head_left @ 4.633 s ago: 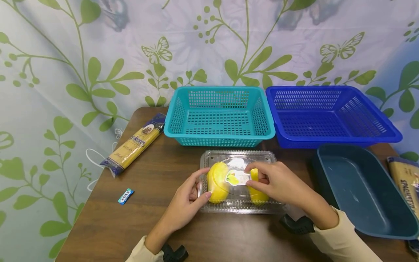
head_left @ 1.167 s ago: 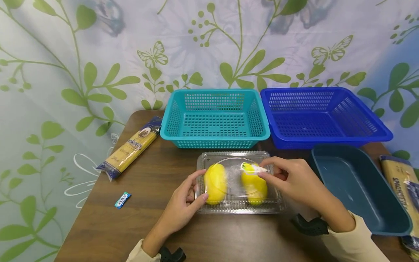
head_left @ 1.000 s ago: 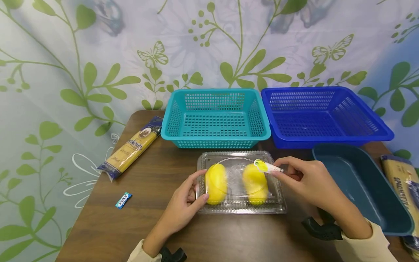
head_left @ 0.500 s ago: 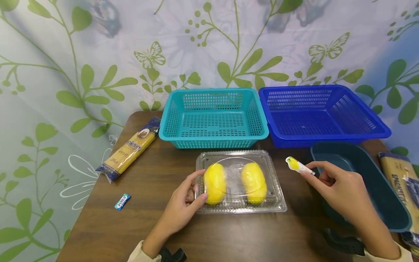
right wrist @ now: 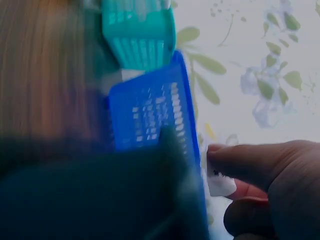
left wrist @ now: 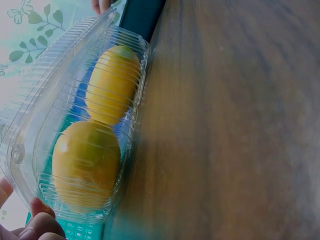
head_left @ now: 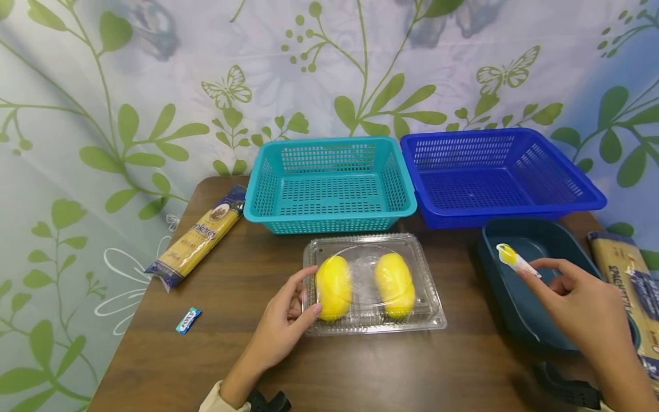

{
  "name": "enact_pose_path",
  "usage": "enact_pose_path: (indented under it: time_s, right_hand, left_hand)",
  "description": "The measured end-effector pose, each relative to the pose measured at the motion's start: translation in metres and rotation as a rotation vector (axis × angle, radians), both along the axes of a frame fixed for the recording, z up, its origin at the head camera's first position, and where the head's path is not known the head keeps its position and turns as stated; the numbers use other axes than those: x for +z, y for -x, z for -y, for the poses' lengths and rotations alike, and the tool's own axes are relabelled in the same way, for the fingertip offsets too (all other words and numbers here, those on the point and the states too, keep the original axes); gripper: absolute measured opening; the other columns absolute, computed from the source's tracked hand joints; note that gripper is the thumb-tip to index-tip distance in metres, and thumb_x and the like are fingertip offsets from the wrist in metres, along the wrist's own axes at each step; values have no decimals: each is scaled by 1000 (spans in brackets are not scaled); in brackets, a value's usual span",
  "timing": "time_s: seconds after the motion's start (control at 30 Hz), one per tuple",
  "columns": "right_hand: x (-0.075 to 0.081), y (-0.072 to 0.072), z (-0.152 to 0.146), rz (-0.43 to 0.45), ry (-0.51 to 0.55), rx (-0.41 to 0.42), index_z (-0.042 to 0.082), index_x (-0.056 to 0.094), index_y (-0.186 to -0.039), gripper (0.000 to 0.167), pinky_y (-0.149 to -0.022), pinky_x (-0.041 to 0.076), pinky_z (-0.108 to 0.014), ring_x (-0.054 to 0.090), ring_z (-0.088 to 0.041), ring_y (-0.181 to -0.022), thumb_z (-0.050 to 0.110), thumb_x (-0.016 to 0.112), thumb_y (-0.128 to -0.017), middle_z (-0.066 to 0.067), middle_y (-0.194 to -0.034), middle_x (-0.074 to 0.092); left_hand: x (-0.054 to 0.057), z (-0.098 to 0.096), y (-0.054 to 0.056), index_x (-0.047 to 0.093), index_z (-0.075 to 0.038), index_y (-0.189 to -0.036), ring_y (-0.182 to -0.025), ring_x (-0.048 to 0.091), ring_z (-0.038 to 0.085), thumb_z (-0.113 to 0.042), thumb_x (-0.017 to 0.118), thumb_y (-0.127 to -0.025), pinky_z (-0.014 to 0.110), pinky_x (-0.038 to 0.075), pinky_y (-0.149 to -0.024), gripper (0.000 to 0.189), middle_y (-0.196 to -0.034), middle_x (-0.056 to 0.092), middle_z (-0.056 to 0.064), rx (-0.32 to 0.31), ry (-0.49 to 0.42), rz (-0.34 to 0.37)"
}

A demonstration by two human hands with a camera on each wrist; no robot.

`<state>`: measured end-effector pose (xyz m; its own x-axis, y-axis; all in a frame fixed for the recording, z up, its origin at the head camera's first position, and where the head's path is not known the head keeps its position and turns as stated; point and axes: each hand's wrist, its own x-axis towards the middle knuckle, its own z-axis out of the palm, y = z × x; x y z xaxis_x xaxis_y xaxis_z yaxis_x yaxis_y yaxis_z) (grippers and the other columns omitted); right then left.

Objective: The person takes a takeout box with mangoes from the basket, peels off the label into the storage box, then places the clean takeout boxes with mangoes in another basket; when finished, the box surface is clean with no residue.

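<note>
A clear plastic clamshell box (head_left: 368,329) with two yellow mangoes (head_left: 394,283) inside lies on the table in the head view. My left hand (head_left: 282,317) grips its left side, thumb at the front and fingers behind. In the left wrist view the ribbed wall of the box and both mangoes show close up. Over the dark teal tub (head_left: 520,303), my right hand (head_left: 587,297) pinches a peeled label sticker (head_left: 517,260) with a yellow fruit printed on it. The sticker is curled lengthwise, its white back partly showing in the right wrist view.
Behind the box stand a turquoise basket (head_left: 329,224) and a blue basket (head_left: 515,214), side by side. Spaghetti packs lie at the left (head_left: 201,237) and right (head_left: 625,274). A small candy wrapper (head_left: 188,320) is at the left front.
My right hand has peeled the sticker off the lid and carried it rightward, now over the tub. My left hand stays at the box's left side; the lid's top is bare.
</note>
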<state>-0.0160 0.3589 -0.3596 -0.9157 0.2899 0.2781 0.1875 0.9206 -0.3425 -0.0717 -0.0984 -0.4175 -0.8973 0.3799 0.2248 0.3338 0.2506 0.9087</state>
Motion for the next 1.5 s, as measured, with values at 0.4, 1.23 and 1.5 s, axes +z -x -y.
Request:
enact_pose_path:
  time_s: [0.4, 1.23, 1.5]
  right_hand:
    - [-17, 0, -26, 246, -24, -124, -7, 61, -112, 55, -48, 33, -36, 43, -23, -53, 45, 67, -97, -2, -58, 46]
    - [5, -4, -32, 241, -27, 30, -5, 62, -119, 54, -43, 28, -33, 36, -20, -45, 46, 58, -103, 2, -52, 41]
    - [26, 11, -26, 154, 115, 81, 0, 59, -121, 43, -44, 36, -32, 47, -17, -51, 39, 57, -105, 0, -61, 55]
  left_hand:
    - [0, 0, -2, 47, -32, -149, -58, 31, 10, -21, 71, -98, 23, 31, -50, 57, -93, 49, 6, 1, 2, 18]
    - [2, 0, -2, 47, -30, -150, -58, 31, 9, -20, 71, -98, 23, 32, -50, 58, -92, 48, 4, 3, -6, -23]
    - [2, -1, -2, 47, -31, -149, -59, 31, 8, -21, 71, -98, 23, 32, -51, 58, -92, 48, 5, 11, 5, -13]
